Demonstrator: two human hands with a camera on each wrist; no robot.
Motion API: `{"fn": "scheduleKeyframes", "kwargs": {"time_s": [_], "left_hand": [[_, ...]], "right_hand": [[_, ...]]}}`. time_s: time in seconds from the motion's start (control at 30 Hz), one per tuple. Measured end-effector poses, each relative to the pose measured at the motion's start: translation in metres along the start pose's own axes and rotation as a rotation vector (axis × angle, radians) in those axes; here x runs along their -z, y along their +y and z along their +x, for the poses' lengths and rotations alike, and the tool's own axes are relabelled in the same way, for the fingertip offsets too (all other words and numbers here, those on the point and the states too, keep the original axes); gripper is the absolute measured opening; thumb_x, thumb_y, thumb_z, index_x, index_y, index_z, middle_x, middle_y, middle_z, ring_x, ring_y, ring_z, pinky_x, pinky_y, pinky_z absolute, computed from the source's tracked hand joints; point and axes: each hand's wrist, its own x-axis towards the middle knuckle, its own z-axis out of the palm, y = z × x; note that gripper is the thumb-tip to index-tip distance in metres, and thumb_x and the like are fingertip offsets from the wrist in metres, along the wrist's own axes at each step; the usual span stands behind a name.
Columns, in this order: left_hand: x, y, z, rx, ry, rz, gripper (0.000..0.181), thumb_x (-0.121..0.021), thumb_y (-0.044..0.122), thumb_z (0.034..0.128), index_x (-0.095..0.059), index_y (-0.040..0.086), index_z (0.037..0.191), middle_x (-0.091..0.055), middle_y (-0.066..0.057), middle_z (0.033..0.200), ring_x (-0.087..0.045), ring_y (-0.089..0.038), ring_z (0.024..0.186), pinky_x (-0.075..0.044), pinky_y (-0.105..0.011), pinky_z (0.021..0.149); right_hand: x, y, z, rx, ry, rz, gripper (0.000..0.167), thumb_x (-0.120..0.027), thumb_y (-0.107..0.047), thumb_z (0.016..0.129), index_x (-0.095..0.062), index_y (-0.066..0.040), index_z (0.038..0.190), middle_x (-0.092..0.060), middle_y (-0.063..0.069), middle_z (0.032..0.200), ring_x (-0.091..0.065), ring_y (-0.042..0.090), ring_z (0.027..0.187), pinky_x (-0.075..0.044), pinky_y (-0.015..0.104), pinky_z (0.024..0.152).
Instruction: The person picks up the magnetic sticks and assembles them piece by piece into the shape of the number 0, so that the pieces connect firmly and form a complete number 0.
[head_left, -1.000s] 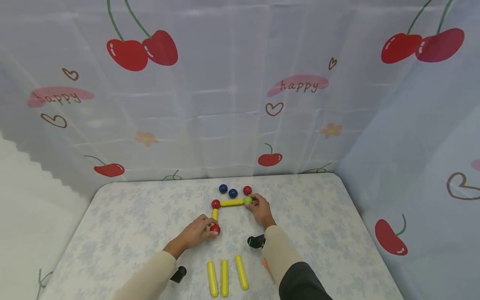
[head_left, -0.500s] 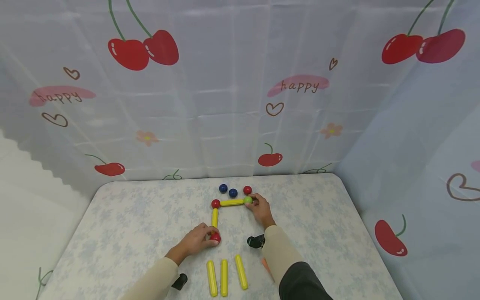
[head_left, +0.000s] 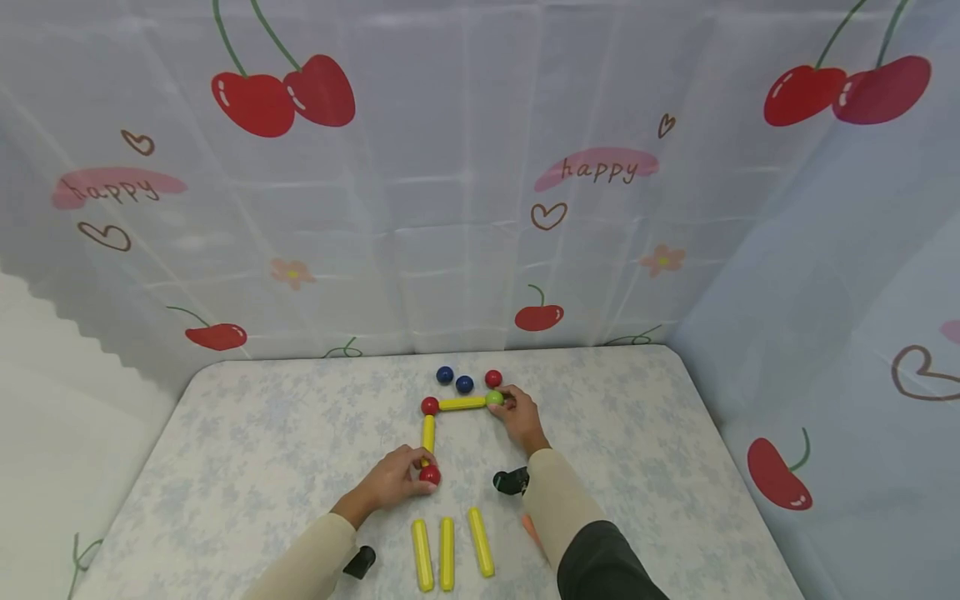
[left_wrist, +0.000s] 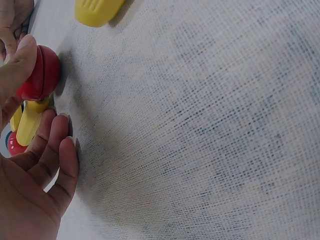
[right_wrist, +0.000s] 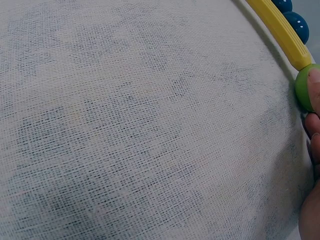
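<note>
My left hand [head_left: 392,479] pinches a red ball [head_left: 430,474] at the near end of a yellow stick [head_left: 428,435]; the left wrist view shows the thumb on that red ball [left_wrist: 46,75]. The stick's far end meets another red ball [head_left: 430,406]. From there a second yellow stick [head_left: 462,403] runs right to a green ball [head_left: 494,399], which my right hand [head_left: 521,419] holds between thumb and fingers. In the right wrist view the thumb lies on the green ball [right_wrist: 304,91], which touches the stick [right_wrist: 282,32].
Two blue balls [head_left: 445,375] and a loose red ball [head_left: 493,378] sit behind the sticks. Three yellow sticks [head_left: 447,554] lie near the front edge. Black objects [head_left: 511,481] show by both wrists, and an orange thing [head_left: 531,530] is partly under the right sleeve.
My left hand and its red ball have moved toward the front, and more of the yellow stick behind them shows. The right hand stays on the green ball.
</note>
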Motion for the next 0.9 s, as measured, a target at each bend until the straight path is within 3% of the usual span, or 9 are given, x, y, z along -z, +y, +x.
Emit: {"fn": "scheduleKeyframes", "kwargs": {"time_s": [0.2,0.53,0.9], "left_hand": [[-0.0015,-0.0037,0.0018,0.000,0.001,-0.029,0.033,-0.077,0.032,0.0821,-0.060,0.020,0.108,-0.052,0.001,0.096,-0.046,-0.014,0.075,-0.041,-0.026,0.065],[-0.0015,-0.0080,0.0031,-0.060,0.015,-0.115,0.036,-0.077,0.019,0.0827,-0.059,0.014,0.113,-0.055,0.002,0.091,-0.050,-0.012,0.071,-0.044,-0.023,0.063],[-0.0020,-0.0077,0.0021,-0.061,0.017,-0.154,0.035,-0.077,0.016,0.0828,-0.061,0.014,0.114,-0.056,0.001,0.094,-0.050,-0.013,0.073,-0.044,-0.023,0.064]], "right_hand": [[-0.0010,0.0010,0.0004,-0.009,0.010,-0.006,0.036,-0.069,-0.017,0.089,-0.061,-0.010,0.124,-0.061,0.007,0.112,-0.052,0.020,0.090,-0.045,0.036,0.081],[-0.0008,-0.0026,-0.0001,-0.003,0.009,-0.009,0.036,-0.069,-0.015,0.090,-0.061,-0.009,0.124,-0.061,0.008,0.111,-0.052,0.020,0.089,-0.045,0.036,0.081],[-0.0014,-0.0015,0.0007,0.006,0.008,-0.023,0.035,-0.069,-0.015,0.090,-0.061,-0.008,0.124,-0.061,0.007,0.111,-0.051,0.019,0.088,-0.045,0.035,0.078]]}}
